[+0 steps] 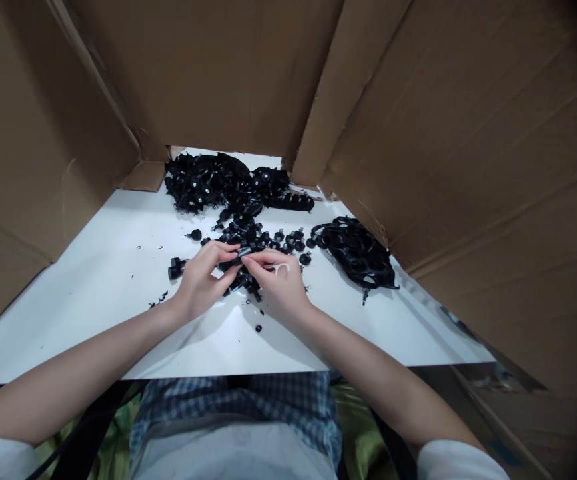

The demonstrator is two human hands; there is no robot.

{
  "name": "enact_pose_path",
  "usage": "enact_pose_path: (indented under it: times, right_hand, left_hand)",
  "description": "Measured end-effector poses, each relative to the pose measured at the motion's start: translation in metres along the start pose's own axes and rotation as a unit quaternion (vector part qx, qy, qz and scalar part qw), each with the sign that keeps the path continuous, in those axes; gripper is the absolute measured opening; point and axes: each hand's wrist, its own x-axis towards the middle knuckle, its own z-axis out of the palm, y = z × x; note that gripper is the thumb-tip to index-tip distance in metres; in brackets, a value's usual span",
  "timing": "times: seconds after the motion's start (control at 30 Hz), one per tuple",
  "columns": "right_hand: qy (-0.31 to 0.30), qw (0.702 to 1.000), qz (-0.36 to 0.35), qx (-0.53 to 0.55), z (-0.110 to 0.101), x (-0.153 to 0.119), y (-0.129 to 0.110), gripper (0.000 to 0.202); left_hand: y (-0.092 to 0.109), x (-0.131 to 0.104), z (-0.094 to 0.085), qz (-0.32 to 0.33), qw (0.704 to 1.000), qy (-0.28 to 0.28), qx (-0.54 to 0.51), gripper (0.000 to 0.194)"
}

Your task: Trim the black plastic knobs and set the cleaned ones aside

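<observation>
Over the middle of the white table, both hands meet at one small part, a metal stud (245, 252) whose other end looks black. My left hand (203, 277) pinches it from the left between thumb and fingers. From the right, my right hand (281, 283) has thumb and fingertips closed at the stud's near end. A thin white loop (282, 268) shows against the right hand; what it belongs to is unclear. Just beyond and under the hands lie many loose black-headed studs (241, 230), partly hidden by the fingers. Two black round-headed pieces (175, 268) lie left of my left hand.
A big heap of black parts (203, 183) sits at the table's far edge. To the right lies a black sheet-like bundle with holes (355, 253). Black scraps (159, 299) and a small black ring (259, 328) dot the white table (93, 280). Cardboard walls (208, 73) enclose three sides.
</observation>
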Motion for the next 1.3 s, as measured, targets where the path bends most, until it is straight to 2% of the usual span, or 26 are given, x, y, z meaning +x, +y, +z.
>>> enact_pose_path:
  times: [0.2, 0.37, 0.43, 0.53, 0.63, 0.73, 0.83, 0.93, 1.03, 1.13, 1.23, 1.3]
  right_hand:
    - [0.024, 0.998, -0.023, -0.046, 0.001, -0.003, -0.004, 0.015]
    - [0.039, 0.996, -0.046, -0.071, 0.003, -0.004, -0.004, 0.012]
    - [0.037, 0.995, -0.053, -0.07, 0.002, -0.004, -0.005, 0.01]
    - [0.046, 0.995, -0.069, -0.06, 0.0, -0.003, -0.006, 0.009]
    - [0.079, 0.995, -0.057, -0.029, -0.004, 0.0, -0.006, 0.007]
    - [0.055, 0.997, -0.044, 0.005, -0.008, 0.004, -0.006, 0.016]
    - [-0.022, 0.997, -0.073, 0.0, -0.011, 0.005, -0.007, 0.02]
    - [-0.058, 0.99, -0.124, -0.038, -0.011, 0.004, -0.006, 0.019]
    - [-0.061, 0.985, -0.149, -0.06, -0.009, 0.003, -0.003, 0.019]
    - [-0.046, 0.983, -0.166, -0.071, -0.007, 0.002, 0.0, 0.018]
    - [-0.036, 0.982, -0.173, -0.072, -0.004, 0.001, 0.003, 0.016]
    - [-0.032, 0.983, -0.166, -0.071, -0.003, 0.002, 0.004, 0.014]
  left_hand:
    - [-0.003, -0.003, 0.003, 0.049, 0.994, -0.006, 0.095, 0.015]
    - [-0.003, -0.005, 0.006, 0.048, 0.993, -0.006, 0.104, 0.014]
    - [0.0, -0.004, 0.007, 0.016, 0.998, -0.009, 0.06, 0.015]
    - [0.005, -0.002, 0.007, -0.092, 0.991, -0.021, -0.097, 0.019]
    - [0.009, 0.003, 0.005, -0.193, 0.938, -0.048, -0.284, 0.021]
    - [0.01, 0.007, 0.002, -0.234, 0.897, -0.059, -0.37, 0.025]
    - [0.011, 0.008, 0.0, -0.244, 0.885, -0.062, -0.391, 0.026]
    - [0.013, 0.008, -0.002, -0.249, 0.887, -0.065, -0.383, 0.026]
    - [0.017, 0.008, -0.003, -0.26, 0.89, -0.06, -0.369, 0.022]
    - [0.02, 0.009, -0.003, -0.299, 0.886, -0.061, -0.349, 0.017]
    - [0.021, 0.01, -0.004, -0.347, 0.873, -0.077, -0.333, 0.012]
    - [0.019, 0.01, -0.004, -0.368, 0.855, -0.081, -0.356, 0.012]
